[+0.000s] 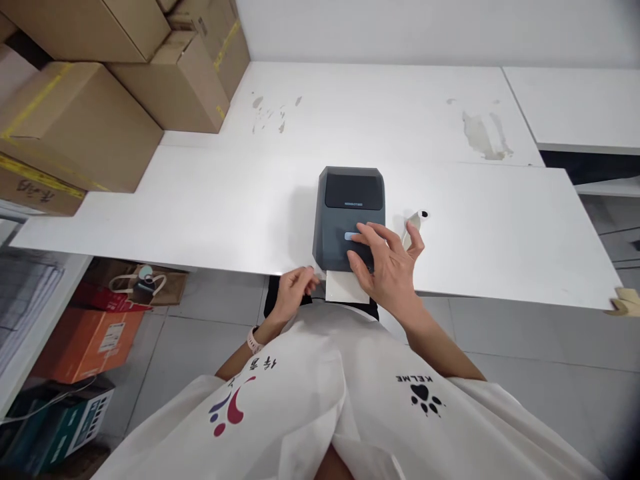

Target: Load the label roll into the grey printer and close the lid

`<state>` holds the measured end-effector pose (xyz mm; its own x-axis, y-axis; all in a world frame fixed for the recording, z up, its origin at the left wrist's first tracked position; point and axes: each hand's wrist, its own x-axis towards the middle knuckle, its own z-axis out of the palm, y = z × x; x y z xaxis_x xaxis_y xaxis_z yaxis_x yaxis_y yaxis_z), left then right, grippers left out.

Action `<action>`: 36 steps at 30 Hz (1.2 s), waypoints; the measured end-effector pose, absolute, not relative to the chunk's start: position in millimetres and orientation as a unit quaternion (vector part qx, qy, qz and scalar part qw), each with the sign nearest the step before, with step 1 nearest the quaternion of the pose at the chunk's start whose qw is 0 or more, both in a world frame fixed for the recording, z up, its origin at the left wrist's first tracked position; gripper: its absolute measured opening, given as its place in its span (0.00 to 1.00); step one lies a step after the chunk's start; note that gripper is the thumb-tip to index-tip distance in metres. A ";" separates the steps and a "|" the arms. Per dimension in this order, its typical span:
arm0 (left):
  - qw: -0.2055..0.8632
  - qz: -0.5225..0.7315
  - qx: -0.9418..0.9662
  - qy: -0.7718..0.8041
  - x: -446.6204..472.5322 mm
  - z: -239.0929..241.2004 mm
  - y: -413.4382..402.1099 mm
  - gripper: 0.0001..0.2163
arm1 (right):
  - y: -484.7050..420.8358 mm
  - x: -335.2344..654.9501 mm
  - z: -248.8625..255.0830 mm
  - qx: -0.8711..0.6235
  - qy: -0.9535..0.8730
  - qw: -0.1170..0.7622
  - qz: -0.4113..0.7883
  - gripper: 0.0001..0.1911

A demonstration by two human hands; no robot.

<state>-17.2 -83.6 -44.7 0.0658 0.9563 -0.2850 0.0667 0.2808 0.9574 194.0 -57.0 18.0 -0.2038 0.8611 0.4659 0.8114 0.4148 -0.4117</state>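
A dark grey label printer point(333, 230) stands at the front edge of the white table, with a strip of white label paper point(345, 287) sticking out of its front. Over the printer's front half lies my right hand point(387, 263), fingers apart, one fingertip at the pale button point(351, 236). It grips nothing. My left hand point(296, 291) is at the table edge, just left of the paper, with its fingers curled together. Whatever may be between those fingers cannot be made out. Beyond my right hand sits a small white roll point(415, 219), partly covered by the fingers.
Cardboard boxes point(85, 120) are stacked at the left end of the white table point(240, 207). An orange box point(95, 340) and other packages stand below on the left. Worn patches point(483, 137) mark the tabletop, and a tan piece point(625, 302) covers its right front corner.
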 end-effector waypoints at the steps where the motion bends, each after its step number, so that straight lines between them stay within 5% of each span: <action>1: 0.532 0.422 0.452 0.578 -18.1 -43.5 -80.5 0.22 | -55.9 192.8 18.8 -0.543 -0.775 0.320 0.041 0.27; 5: 0.416 0.501 0.489 0.581 -9.7 -32.5 -68.3 0.20 | -55.9 188.1 19.6 -0.535 -0.786 0.307 0.045 0.24; 10: 0.467 0.474 0.547 0.507 8.4 -26.1 -68.9 0.31 | -65.3 185.5 12.6 -0.541 -0.780 0.314 -0.001 0.19; 14: 0.504 0.458 0.533 0.502 9.9 -29.6 -77.5 0.38 | -79.6 193.2 0.8 -0.542 -0.762 0.351 0.051 0.25; 17: 0.495 0.441 0.551 0.507 5.4 -31.0 -79.8 0.36 | -91.0 200.7 -12.1 -0.590 -0.684 0.412 0.120 0.33; 28: 0.425 0.491 0.574 0.498 0.9 -39.6 -69.5 0.27 | -90.9 219.6 -18.8 -0.537 -0.580 0.520 0.324 0.30; 36: 0.347 0.537 0.618 0.457 0.1 4.6 -0.2 0.26 | -12.6 215.5 28.2 -0.457 -0.688 0.541 0.159 0.37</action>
